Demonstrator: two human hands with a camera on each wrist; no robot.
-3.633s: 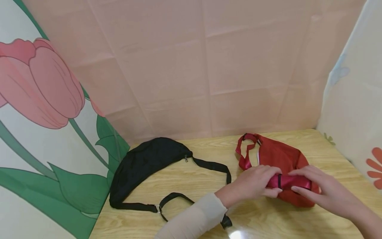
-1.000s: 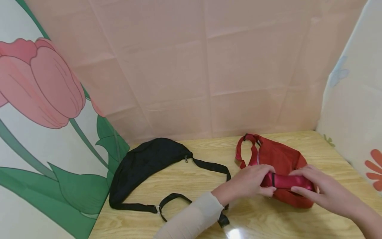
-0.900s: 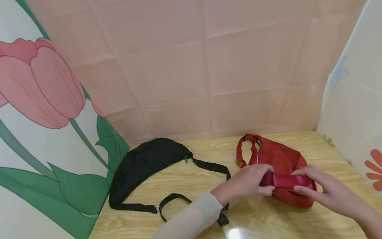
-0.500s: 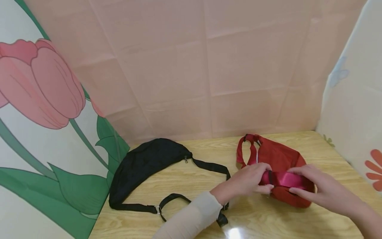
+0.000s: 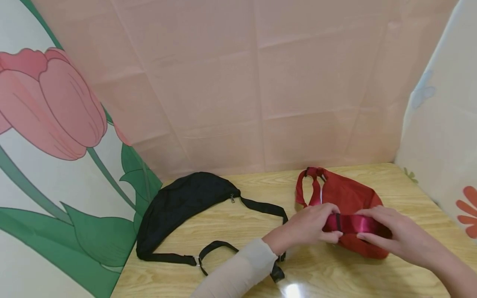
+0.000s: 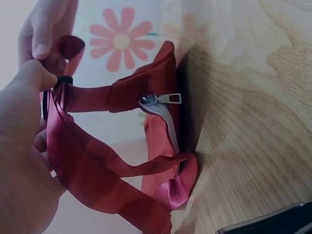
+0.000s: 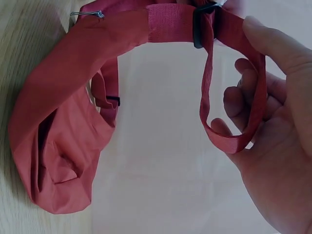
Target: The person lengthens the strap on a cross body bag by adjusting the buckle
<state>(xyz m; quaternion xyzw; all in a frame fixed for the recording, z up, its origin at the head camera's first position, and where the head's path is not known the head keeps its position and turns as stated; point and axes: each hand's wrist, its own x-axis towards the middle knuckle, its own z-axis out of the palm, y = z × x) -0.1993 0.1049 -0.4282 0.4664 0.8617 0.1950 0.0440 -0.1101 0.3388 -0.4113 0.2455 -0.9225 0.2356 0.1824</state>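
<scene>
A red waist bag (image 5: 346, 194) lies on the right side of the table, its dark pink strap (image 5: 359, 224) raised in front of it. My left hand (image 5: 311, 225) pinches the strap at a black slider buckle (image 6: 62, 81). On the other side, my right hand (image 5: 398, 236) holds the strap between thumb and fingers. In the right wrist view, a loop of strap (image 7: 206, 87) hangs below the black slider, and the right hand (image 7: 278, 180) curls its fingers around the loop's far side. A silver zipper pull (image 6: 168, 98) shows on the bag's end.
A black waist bag (image 5: 186, 203) lies at the left of the wood-grain table (image 5: 216, 225), its black strap (image 5: 266, 207) running towards the left forearm, which covers part of it. A pink cloth (image 5: 223, 82) hangs behind, with flower-printed panels (image 5: 52, 103) at the sides.
The slider and left hand have shifted slightly left. The right hand went a little right, then came back left, closer to the left hand. The strap between them now bows more; the black bag stays put.
</scene>
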